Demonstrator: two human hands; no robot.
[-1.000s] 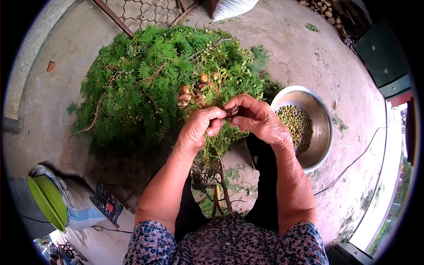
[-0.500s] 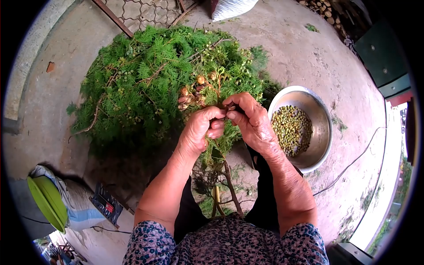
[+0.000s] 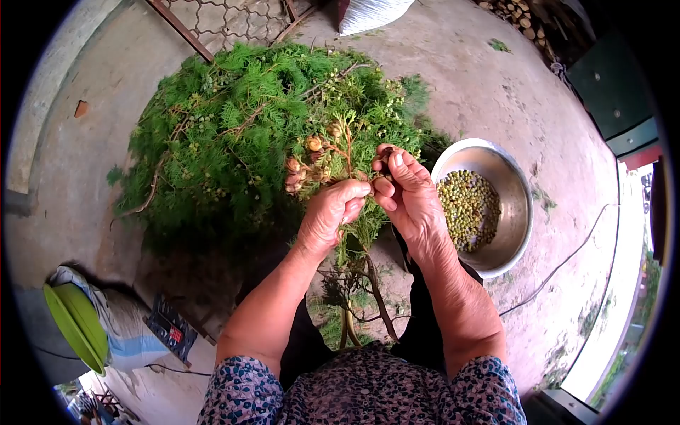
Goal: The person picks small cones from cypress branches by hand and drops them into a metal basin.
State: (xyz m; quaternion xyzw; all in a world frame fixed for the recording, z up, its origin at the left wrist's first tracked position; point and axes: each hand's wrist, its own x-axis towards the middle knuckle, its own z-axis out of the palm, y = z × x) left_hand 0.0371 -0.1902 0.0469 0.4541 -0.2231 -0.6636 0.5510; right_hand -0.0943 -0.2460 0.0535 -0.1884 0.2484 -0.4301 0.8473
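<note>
pinching a cone (image 3: 385,154), right hand (image 3: 409,190) has slim room before the basin rim (image 3: 474,143), left hand (image 3: 329,212) clasping branch (image 3: 380,294).

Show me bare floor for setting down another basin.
Best: the concrete floor between the white sack, metal basin and conifer branches. Another patch lies left of the branches, around a reddish shard. Crowded: the middle, with branches, left hand and right hand.
</note>
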